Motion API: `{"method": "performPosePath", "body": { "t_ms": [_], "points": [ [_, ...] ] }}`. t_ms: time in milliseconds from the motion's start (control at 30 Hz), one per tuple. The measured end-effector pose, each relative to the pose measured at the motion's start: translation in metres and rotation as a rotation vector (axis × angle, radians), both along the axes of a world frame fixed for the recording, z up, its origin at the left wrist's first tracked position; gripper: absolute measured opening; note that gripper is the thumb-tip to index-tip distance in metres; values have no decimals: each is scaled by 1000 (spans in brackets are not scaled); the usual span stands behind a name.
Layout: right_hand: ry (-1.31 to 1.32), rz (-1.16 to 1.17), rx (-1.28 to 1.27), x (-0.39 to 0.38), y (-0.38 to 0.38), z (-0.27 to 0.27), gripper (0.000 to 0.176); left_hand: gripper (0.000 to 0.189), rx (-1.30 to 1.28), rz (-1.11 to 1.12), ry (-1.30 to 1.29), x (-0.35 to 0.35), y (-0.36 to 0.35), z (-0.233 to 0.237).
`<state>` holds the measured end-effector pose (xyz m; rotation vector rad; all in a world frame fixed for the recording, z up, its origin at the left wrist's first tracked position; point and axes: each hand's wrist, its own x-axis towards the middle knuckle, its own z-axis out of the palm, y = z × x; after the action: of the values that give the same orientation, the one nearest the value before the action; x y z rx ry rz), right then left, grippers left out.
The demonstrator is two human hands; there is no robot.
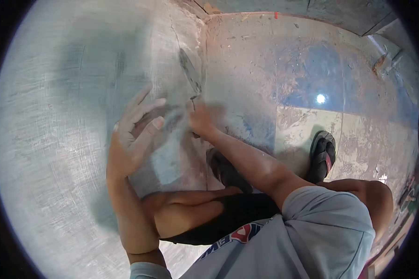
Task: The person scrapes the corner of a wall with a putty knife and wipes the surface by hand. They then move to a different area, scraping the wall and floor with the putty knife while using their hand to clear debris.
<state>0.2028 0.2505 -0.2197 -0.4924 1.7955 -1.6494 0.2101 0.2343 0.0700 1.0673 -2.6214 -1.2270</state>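
My right hand (200,118) grips the handle of a pointed trowel (190,72), its blade lying against the lower part of a grey plastered wall (56,116) near the floor joint. My left hand (135,130) is dusted with cement. Its fingers are spread and it is pressed flat on the wall just left of the trowel. A darker, damp patch of plaster (97,60) lies above my left hand.
I am squatting, with my knees (172,209) below my arms. Black sandals (323,156) are on my feet, on a stained blue and cream tiled floor (312,74). Cracked plaster runs along the wall base (205,9). Debris lies at the far right edge.
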Motion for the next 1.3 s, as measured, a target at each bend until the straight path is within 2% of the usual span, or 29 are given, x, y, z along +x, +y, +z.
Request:
{"method": "performPosePath", "body": {
  "t_ms": [33,67,133,200,233,267,333,467,500,567,633,767,833,1000,1067,1100,1167,1200,1267,1300],
  "points": [
    [-6,4,2,-4,5,0,51,34,-5,-16,-41,0,2,1],
    [37,171,7,-16,11,-2,50,34,-17,-31,-80,0,3,4],
    [96,337,2,-23,10,5,49,34,-24,-1,-43,2,2,5],
    [-59,147,96,-10,0,0,46,34,-18,9,-8,-1,1,2],
    [-27,274,24,-11,-12,-15,41,34,-8,-17,-22,0,2,3],
    [-31,281,22,-6,-15,-28,41,35,0,-40,-39,2,4,5],
    [248,300,133,-14,-10,-32,30,34,-3,21,-60,1,8,10],
    [200,348,146,-25,-6,-30,25,33,71,22,-20,-1,12,7],
    [211,402,139,-23,-7,-34,25,34,33,2,-96,-1,12,11],
    [220,471,127,-12,-11,-38,26,34,29,39,-64,5,9,9],
    [324,199,125,-8,-17,-36,30,34,31,49,-28,4,8,4],
    [266,333,144,-33,5,-2,34,34,-13,1,-72,7,7,8],
    [-353,262,124,-44,1,-13,39,35,-15,21,-60,5,4,3],
    [-152,309,166,-38,6,-22,38,34,14,16,-87,3,7,4],
    [102,8,47,-13,-8,-57,38,34,23,16,-95,1,7,2],
    [101,5,45,-16,-7,-52,38,34,15,-1,-102,1,7,1],
    [-81,183,155,-27,1,-44,41,34,5,-8,-98,1,8,2],
    [-79,178,155,-27,3,-45,41,34,8,-12,-78,0,7,1],
    [-54,196,-52,-16,9,-43,43,34,20,-15,-77,3,7,3],
    [-59,194,-50,-16,10,-41,43,34,25,-13,-78,4,7,4]
  ]
}}
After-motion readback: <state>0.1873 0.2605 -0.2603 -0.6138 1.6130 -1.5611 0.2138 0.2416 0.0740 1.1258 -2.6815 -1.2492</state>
